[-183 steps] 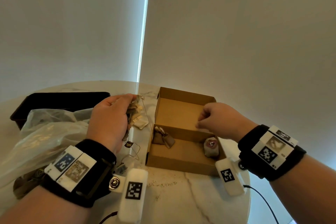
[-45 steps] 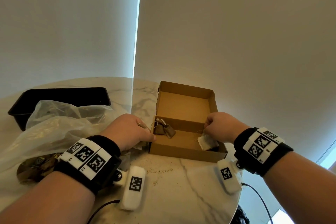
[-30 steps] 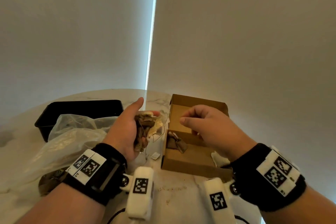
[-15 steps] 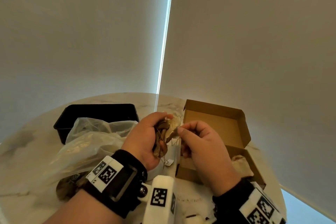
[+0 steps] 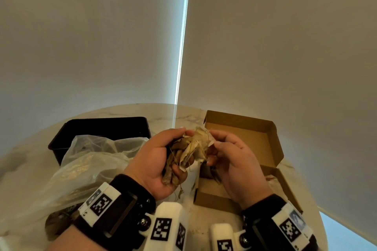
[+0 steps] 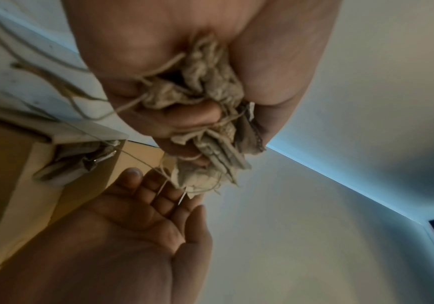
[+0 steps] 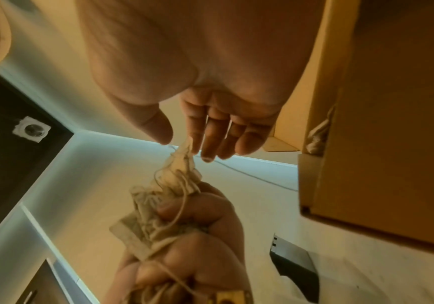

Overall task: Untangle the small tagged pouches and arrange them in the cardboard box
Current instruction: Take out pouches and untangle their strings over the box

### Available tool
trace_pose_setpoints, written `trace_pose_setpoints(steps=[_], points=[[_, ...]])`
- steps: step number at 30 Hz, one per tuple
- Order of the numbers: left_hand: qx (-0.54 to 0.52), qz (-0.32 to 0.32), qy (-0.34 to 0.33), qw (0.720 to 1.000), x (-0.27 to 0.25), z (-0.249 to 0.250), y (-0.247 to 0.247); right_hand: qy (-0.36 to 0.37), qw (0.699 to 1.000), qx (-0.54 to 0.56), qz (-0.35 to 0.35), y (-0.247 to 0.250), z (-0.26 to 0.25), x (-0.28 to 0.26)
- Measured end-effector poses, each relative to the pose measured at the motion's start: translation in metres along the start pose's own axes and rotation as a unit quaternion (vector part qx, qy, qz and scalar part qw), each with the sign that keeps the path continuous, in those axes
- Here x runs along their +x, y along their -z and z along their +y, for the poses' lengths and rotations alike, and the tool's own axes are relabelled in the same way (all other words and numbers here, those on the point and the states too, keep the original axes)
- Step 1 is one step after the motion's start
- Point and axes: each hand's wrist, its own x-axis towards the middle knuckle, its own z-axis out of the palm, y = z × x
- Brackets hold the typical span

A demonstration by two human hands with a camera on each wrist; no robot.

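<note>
My left hand (image 5: pixel 176 155) grips a tangled bundle of beige pouches (image 5: pixel 189 149) with trailing strings, held above the table just left of the cardboard box (image 5: pixel 255 128). My right hand (image 5: pixel 213 138) pinches the top pouch of the bundle between thumb and forefinger. The right wrist view shows that pinch on the pouch's upper corner (image 7: pixel 182 150), with the left hand's fist (image 7: pixel 198 236) below. In the left wrist view the bundle (image 6: pixel 205 98) fills my left hand and strings run over my right hand's fingers (image 6: pixel 159 195). A dark pouch (image 6: pixel 75 160) lies in the box, and another (image 5: pixel 271 179) at its right end.
A black tray (image 5: pixel 102 128) stands at the back left with a clear plastic bag (image 5: pixel 91 161) in front of it. More pouches (image 5: pixel 59 222) lie under the bag near my left wrist. The round marble table (image 5: pixel 204 220) ends close behind the box; walls stand beyond.
My right hand left a pale pouch in the box and came over to the bundle. My left hand lifted the bundle off the table. The right thumb and forefinger now pinch its top pouch.
</note>
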Motion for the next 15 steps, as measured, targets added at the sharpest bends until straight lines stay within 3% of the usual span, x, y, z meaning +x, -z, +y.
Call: trace_pose_setpoints(steps=[15], points=[[0.004, -0.005, 0.038, 0.999, 0.0025, -0.0072, -0.0008, -0.024, 0.996, 0.083, 0.028, -0.0018, 0.0035, -0.0024]])
